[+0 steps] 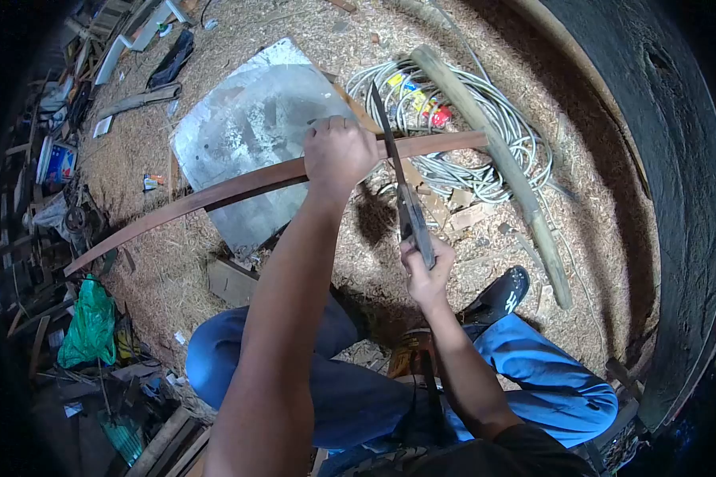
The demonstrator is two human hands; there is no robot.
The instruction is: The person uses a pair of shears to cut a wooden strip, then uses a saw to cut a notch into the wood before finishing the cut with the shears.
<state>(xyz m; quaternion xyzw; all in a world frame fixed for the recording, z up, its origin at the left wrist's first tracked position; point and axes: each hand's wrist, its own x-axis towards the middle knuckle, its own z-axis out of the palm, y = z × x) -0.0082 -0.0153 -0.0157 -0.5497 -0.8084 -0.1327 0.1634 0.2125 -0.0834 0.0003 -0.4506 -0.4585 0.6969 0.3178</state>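
Left hand [338, 151]: fist shut around a long curved wooden strip [215, 193], knuckles up, arm stretched forward. The strip runs out both sides of this hand, a long way to its left and down, and a shorter way to its right.

Right hand [426, 266]: nearer the body, below and right of the left hand, clamped on the handle of a machete [400, 187]. The blade goes up and away from this hand and crosses the strip just right of the left fist. Can't tell if the edge touches the wood or only passes over it.

Under the left hand and to its left is a flat grey metal sheet [247, 135], lying on the sawdust floor [581, 199]. The strip crosses over it. Beyond the right hand, up and right, is a coil of grey cable [525, 139], with a thick pole [497, 159] laid slanting across it.

A wood block [232, 282] lies below the left forearm, on the sawdust. A black shoe [501, 294] is just right of the right hand, and knees in blue trousers [549, 374] sit under both arms. A green bag [91, 322] is far left of the left arm, among clutter.
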